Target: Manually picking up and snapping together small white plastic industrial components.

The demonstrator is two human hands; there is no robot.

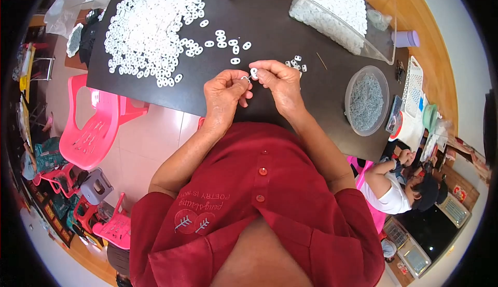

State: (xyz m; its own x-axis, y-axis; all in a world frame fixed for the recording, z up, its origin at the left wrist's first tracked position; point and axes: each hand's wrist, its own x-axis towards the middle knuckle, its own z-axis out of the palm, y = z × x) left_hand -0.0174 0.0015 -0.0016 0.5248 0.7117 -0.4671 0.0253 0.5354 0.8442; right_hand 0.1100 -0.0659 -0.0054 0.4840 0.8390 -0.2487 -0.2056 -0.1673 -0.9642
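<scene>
Both hands are together over the near edge of the dark table, fingertips almost touching. My right hand (281,86) pinches a small white oval piece with two holes (253,73) between thumb and forefinger. My left hand (223,92) is closed in a pinch on a tiny thin metal piece (246,78) right beside the white one; its exact shape is too small to tell. Beyond my left hand spreads a big heap of the same white two-holed pieces (150,28), with several loose ones (221,39) straying toward the middle.
To the right stands a clear round tub (347,100) of small grey metal pieces (367,100). A clear bin (381,53) of white pieces is at the far right, near a purple cup (407,39). A thin stick (322,61) lies on the table (270,17). Pink chair (93,126) at left; another person (386,188) at right.
</scene>
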